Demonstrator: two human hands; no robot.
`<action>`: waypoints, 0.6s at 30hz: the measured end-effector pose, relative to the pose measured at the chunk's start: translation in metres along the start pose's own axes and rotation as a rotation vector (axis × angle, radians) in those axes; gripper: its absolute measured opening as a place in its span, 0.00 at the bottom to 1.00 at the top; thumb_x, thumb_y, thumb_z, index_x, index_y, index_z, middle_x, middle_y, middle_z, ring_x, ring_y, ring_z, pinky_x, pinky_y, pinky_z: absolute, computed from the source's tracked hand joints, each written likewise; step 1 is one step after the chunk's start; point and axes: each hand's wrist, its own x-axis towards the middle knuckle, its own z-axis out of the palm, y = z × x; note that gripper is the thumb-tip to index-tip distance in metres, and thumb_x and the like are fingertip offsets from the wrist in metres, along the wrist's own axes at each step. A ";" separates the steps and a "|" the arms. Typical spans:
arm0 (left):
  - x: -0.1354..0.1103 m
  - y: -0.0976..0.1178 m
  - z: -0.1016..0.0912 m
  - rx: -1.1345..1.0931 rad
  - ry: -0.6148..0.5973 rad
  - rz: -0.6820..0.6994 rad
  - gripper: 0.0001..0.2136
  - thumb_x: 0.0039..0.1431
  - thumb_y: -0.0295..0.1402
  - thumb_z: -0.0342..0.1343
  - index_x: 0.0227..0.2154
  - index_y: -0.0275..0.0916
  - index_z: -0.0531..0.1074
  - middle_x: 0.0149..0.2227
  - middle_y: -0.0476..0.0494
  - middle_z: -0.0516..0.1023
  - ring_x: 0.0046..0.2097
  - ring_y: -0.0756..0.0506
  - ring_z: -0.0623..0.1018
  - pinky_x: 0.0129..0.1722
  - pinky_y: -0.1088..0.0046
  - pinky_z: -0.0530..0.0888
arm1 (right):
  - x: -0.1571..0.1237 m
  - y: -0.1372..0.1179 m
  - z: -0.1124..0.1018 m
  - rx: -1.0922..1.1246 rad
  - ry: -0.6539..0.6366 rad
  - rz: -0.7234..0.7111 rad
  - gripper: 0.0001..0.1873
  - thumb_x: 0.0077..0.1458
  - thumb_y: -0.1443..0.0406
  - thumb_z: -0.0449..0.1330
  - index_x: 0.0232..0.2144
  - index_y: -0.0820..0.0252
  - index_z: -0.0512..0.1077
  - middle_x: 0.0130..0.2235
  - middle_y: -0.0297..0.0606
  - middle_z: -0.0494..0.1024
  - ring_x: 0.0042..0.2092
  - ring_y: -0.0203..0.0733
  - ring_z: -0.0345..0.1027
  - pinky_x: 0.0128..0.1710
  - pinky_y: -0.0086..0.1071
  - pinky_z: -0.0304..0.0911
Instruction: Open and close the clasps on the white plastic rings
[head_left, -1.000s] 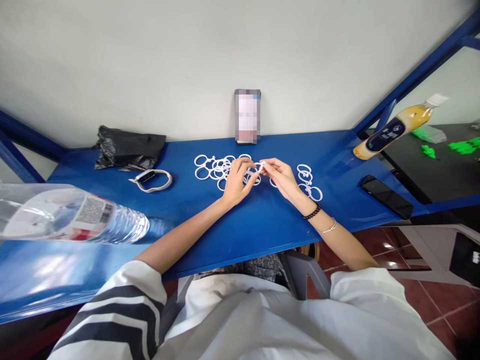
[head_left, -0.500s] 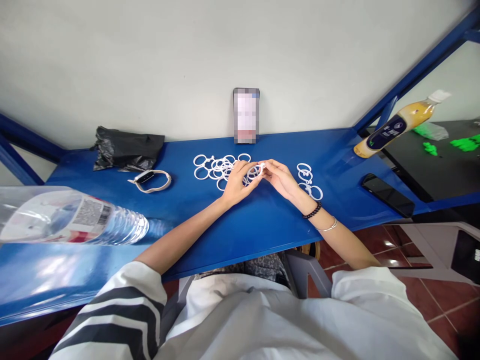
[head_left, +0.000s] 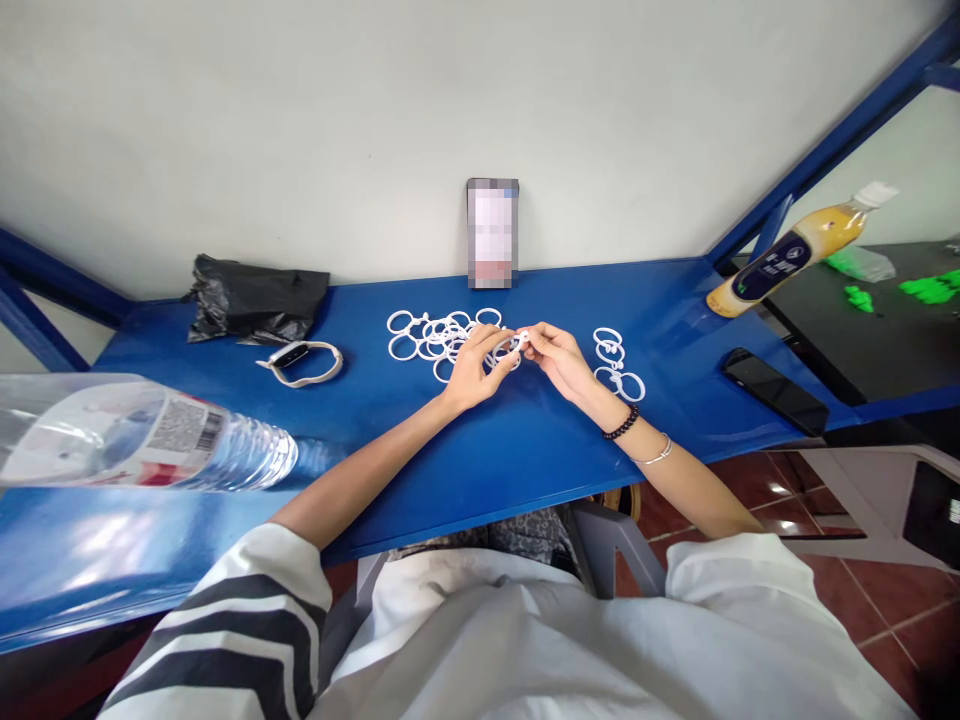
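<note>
My left hand [head_left: 478, 365] is closed on a white plastic ring [head_left: 512, 345], holding it between thumb and fingers above the blue table. From the other side, my right hand [head_left: 556, 358] pinches the small knob [head_left: 524, 337] at the ring's edge. A pile of similar white rings [head_left: 403, 346] lies on the table beside and behind my left hand, partly hidden by it. To the right of my right hand sits a smaller group of white rings [head_left: 631, 387] with little knobs between them.
A phone [head_left: 493, 235] leans against the wall. On the left are a black plastic bag [head_left: 255, 298], a watch [head_left: 304, 365] and a large clear bottle [head_left: 150, 435]. On the right stand a yellow drink bottle [head_left: 795, 255] and a dark phone [head_left: 776, 390] lying flat. The blue table [head_left: 465, 470] has a front edge near my body.
The held ring has tilted flatter between my hands, and my right fingers have shifted slightly at its knob. The ring groups on the table stay where they were.
</note>
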 end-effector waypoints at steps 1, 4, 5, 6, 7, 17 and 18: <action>0.000 0.000 0.000 0.006 -0.005 -0.003 0.18 0.66 0.46 0.47 0.46 0.39 0.74 0.42 0.39 0.78 0.45 0.42 0.76 0.46 0.59 0.74 | 0.000 0.000 0.000 -0.007 0.008 0.001 0.21 0.40 0.49 0.72 0.28 0.58 0.74 0.28 0.31 0.72 0.29 0.33 0.62 0.34 0.30 0.65; 0.000 0.001 0.000 0.014 -0.013 -0.002 0.19 0.66 0.47 0.47 0.46 0.38 0.75 0.40 0.39 0.78 0.44 0.41 0.75 0.46 0.59 0.73 | 0.000 0.001 0.000 -0.013 0.024 -0.008 0.22 0.39 0.49 0.72 0.27 0.58 0.72 0.28 0.31 0.71 0.29 0.33 0.62 0.34 0.30 0.65; 0.000 0.001 0.000 0.013 -0.013 0.000 0.19 0.66 0.47 0.48 0.46 0.38 0.75 0.39 0.39 0.78 0.44 0.42 0.75 0.46 0.59 0.73 | 0.000 0.001 0.000 -0.015 0.022 -0.014 0.22 0.39 0.49 0.72 0.27 0.58 0.72 0.28 0.30 0.71 0.29 0.32 0.61 0.35 0.30 0.65; 0.000 0.002 0.000 0.011 -0.011 0.002 0.19 0.66 0.47 0.48 0.46 0.38 0.75 0.38 0.40 0.78 0.43 0.42 0.75 0.46 0.59 0.73 | 0.000 0.002 0.000 -0.020 0.017 -0.022 0.22 0.40 0.49 0.72 0.27 0.58 0.71 0.27 0.30 0.70 0.29 0.33 0.61 0.35 0.31 0.65; 0.000 0.002 0.000 0.009 -0.009 0.005 0.19 0.66 0.46 0.48 0.45 0.38 0.75 0.38 0.40 0.78 0.43 0.42 0.75 0.46 0.59 0.73 | 0.001 0.003 0.000 -0.027 0.012 -0.032 0.22 0.40 0.49 0.71 0.26 0.58 0.71 0.27 0.30 0.69 0.29 0.33 0.61 0.35 0.31 0.65; 0.000 0.001 0.003 0.036 0.065 -0.010 0.17 0.64 0.45 0.53 0.46 0.39 0.73 0.41 0.40 0.77 0.44 0.43 0.76 0.46 0.62 0.73 | 0.000 -0.003 0.000 -0.262 0.097 -0.219 0.17 0.57 0.49 0.61 0.34 0.56 0.75 0.30 0.33 0.73 0.31 0.35 0.65 0.35 0.32 0.65; 0.000 0.000 0.004 0.059 0.094 -0.015 0.17 0.63 0.45 0.54 0.47 0.39 0.72 0.41 0.40 0.77 0.45 0.42 0.75 0.47 0.61 0.73 | -0.002 -0.009 0.001 -0.333 0.128 -0.303 0.16 0.60 0.51 0.58 0.37 0.55 0.76 0.32 0.34 0.74 0.33 0.36 0.67 0.37 0.33 0.66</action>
